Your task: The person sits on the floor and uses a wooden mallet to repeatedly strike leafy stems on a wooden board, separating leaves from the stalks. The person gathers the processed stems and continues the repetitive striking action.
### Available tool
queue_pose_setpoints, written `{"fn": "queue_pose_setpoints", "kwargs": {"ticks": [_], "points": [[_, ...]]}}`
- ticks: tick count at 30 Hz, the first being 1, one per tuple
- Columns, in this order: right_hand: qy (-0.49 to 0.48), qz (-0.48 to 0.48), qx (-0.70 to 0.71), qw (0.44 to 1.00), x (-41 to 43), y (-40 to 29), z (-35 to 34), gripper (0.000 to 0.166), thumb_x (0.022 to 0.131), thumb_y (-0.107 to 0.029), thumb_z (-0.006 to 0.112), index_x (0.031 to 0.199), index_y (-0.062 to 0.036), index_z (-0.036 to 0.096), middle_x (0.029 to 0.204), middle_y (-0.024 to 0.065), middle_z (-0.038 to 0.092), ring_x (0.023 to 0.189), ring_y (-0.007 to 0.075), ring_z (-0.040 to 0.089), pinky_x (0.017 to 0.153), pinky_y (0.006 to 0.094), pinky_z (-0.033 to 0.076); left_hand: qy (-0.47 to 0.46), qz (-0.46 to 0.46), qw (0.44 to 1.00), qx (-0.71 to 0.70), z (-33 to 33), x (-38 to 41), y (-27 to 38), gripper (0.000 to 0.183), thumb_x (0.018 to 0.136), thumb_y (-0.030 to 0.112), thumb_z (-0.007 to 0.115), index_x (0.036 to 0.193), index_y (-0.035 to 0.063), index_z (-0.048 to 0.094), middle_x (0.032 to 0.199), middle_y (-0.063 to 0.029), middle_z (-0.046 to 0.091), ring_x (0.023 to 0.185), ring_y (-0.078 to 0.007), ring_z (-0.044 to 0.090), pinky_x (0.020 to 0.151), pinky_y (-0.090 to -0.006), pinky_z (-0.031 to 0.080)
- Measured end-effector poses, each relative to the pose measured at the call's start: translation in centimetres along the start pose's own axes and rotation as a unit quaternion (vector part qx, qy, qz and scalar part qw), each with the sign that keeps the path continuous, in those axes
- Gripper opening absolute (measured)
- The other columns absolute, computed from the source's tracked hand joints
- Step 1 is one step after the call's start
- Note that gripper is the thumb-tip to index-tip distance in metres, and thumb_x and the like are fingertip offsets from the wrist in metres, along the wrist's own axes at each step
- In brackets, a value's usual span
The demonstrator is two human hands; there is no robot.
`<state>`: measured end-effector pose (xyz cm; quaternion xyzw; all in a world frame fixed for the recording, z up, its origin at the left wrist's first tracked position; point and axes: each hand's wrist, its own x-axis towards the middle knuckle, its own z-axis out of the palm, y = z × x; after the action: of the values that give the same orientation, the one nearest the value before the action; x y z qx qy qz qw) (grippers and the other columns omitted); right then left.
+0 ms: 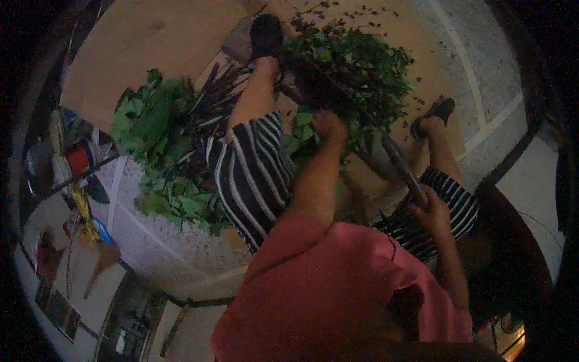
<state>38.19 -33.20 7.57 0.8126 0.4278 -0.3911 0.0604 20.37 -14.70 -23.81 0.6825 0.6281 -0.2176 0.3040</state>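
Note:
In dim light, my left hand [332,126] reaches down between my knees into green leaves. It grips a bunch of leafy stems [302,129]; the fingers are blurred and partly hidden. My right hand [432,210] is closed around the end of a long dark handle [402,165] that slopes up toward the leaves. Beyond my left hand lies a dark, blade-like part [319,86], too dark to make out fully. Past it spreads a heap of cut green leaves [357,63].
Large-leaved cut branches [156,120] with dark stalks [217,90] lie left of my left leg. Leaf bits scatter over a brown sheet [135,40] on the speckled floor [479,54]. My shoes [267,34] flank the heap. Household items [79,160] stand at far left.

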Motion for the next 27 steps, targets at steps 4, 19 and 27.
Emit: {"fn": "queue_pose_setpoints", "kwargs": {"ticks": [4,19,27], "points": [[-0.021,0.060,-0.047,0.997,3.5,10.5,4.9,0.066,0.073,-0.023,0.078,0.129,-0.0080,0.048,0.107,0.0198,0.065,0.091,0.0345,0.066,0.074,0.0412,0.052,-0.119,-0.016,0.989,-0.092,0.3,1.7,2.2,0.074,0.071,0.044,0.078,0.131,0.0113,0.049,0.121,-0.0131,0.060,0.099,-0.0297,0.063,0.078,-0.0451,0.051],[-0.078,0.056,0.005,0.995,0.2,-3.7,-3.0,0.069,0.073,-0.018,0.075,0.133,-0.0082,0.043,0.112,0.0221,0.061,0.101,0.0392,0.060,0.083,0.0422,0.050,0.129,0.226,0.965,0.016,1.8,5.1,-2.1,0.063,0.082,0.044,0.066,0.132,0.0091,0.050,0.114,-0.0161,0.064,0.097,-0.0320,0.065,0.077,-0.0438,0.055],[-0.078,-0.006,0.056,0.995,-0.5,-4.9,-5.8,0.073,0.075,-0.021,0.075,0.138,-0.0098,0.039,0.117,0.0224,0.059,0.108,0.0376,0.059,0.088,0.0415,0.047,-0.006,0.134,0.989,-0.062,5.9,5.9,-1.2,0.068,0.084,0.052,0.060,0.133,0.0081,0.047,0.120,-0.0156,0.060,0.102,-0.0341,0.063,0.083,-0.0472,0.053]]}}
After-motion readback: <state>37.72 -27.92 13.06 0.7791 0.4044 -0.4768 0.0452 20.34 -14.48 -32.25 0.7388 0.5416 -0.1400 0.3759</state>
